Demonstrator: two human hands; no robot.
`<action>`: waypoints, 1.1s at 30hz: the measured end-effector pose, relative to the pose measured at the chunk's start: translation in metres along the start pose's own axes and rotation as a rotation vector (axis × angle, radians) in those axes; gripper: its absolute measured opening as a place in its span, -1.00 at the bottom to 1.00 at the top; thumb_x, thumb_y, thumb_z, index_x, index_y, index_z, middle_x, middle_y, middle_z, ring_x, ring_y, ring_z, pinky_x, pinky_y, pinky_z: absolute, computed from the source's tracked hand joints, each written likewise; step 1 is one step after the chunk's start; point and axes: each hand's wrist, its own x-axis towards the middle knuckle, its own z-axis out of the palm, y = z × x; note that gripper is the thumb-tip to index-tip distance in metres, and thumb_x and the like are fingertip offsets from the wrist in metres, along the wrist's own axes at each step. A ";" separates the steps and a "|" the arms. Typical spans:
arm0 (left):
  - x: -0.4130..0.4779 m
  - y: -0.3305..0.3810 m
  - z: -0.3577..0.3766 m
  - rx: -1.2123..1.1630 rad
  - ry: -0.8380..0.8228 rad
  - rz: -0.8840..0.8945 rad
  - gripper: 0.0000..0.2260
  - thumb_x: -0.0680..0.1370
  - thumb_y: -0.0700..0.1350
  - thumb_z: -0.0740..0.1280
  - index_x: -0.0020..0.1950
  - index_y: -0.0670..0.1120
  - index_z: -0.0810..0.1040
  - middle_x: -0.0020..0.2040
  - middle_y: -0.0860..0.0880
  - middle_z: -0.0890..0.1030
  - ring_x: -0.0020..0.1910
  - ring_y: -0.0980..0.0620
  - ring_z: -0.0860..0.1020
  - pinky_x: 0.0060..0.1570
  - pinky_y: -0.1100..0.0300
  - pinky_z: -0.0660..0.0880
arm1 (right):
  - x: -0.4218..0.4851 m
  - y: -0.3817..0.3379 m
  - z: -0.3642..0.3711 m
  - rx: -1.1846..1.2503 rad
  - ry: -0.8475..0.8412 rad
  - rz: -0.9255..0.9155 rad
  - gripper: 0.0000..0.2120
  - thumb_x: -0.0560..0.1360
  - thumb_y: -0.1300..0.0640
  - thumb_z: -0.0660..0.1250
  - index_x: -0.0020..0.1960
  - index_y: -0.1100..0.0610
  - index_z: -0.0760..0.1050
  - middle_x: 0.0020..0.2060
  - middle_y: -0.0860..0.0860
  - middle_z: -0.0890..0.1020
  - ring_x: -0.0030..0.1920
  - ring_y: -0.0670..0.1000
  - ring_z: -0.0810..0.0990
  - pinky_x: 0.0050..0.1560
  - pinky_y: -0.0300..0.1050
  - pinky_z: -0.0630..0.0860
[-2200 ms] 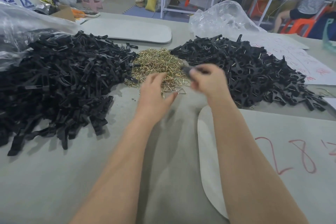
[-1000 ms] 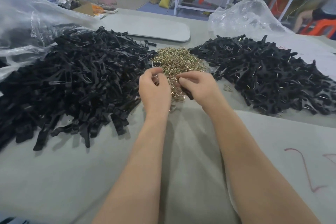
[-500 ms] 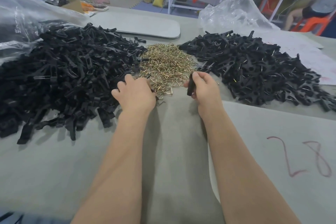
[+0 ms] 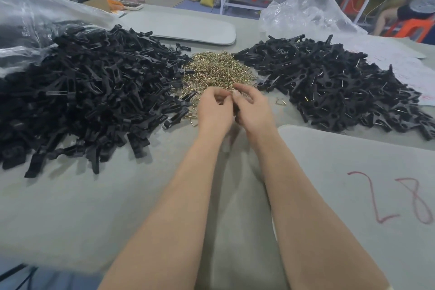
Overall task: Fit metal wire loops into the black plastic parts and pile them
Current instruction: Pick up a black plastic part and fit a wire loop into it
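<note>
Mid-job: large heap of unfitted black plastic parts [image 4: 82,92] left
The right hand [image 4: 254,110] grips one black part [image 4: 236,114]; left hand [image 4: 214,110] curled (hold unclear); fitted pile [image 4: 329,87] beside gold wire loops [image 4: 216,70]

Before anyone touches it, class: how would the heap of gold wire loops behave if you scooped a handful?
The wire loops look thin and interlaced, so a handful would probably tangle and drag neighbours. A stray loop lies apart from the heap, so pushing likely scatters them.
</note>
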 end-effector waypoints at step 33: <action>0.009 0.000 -0.003 -0.377 0.013 -0.089 -0.88 0.53 -0.23 0.37 -0.13 -0.08 0.45 -0.25 -0.01 0.52 -0.28 0.08 0.52 -0.22 0.30 0.50 | -0.003 -0.009 -0.007 0.202 -0.015 -0.045 -0.89 0.57 0.28 0.24 0.01 0.14 0.52 -0.22 -0.02 0.58 -0.21 -0.10 0.55 -0.07 -0.26 0.54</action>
